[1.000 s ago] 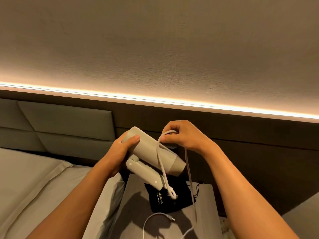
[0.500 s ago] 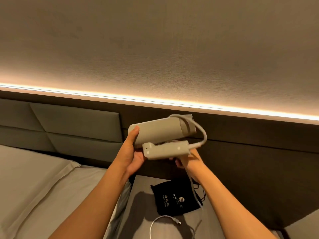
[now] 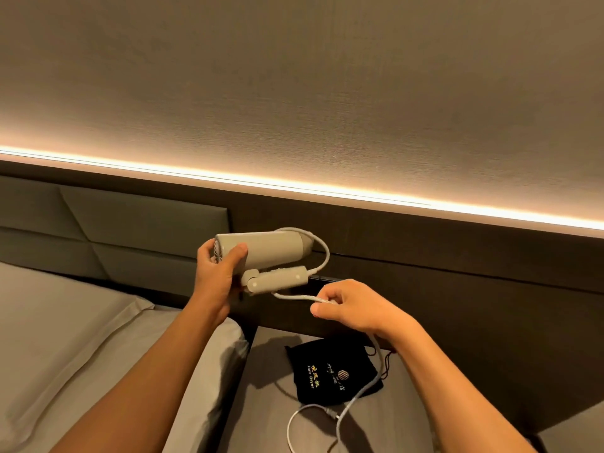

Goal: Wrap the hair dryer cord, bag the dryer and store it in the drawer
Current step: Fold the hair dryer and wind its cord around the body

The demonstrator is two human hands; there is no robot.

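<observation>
Our left hand (image 3: 215, 276) grips the folded hair dryer (image 3: 264, 253) above the table (image 3: 261, 403), our right hand (image 3: 349, 308) pinches its cord (image 3: 322, 256), the black bag (image 3: 333, 374) lying below.

"Hair Dryer" on black bag (image 3: 333, 374), other characters unreadable

- A grey textured wall (image 3: 327, 93) fills the upper half of the view.
- A warm light strip (image 3: 294, 186) runs across its base, sloping down to the right.
- A dark panel (image 3: 457, 266) sits beneath the strip.
- A padded headboard (image 3: 130, 223) stands at left.
- A bed (image 3: 65, 338) with a pale pillow (image 3: 209, 371) lies beside a grey nightstand (image 3: 261, 403).
</observation>
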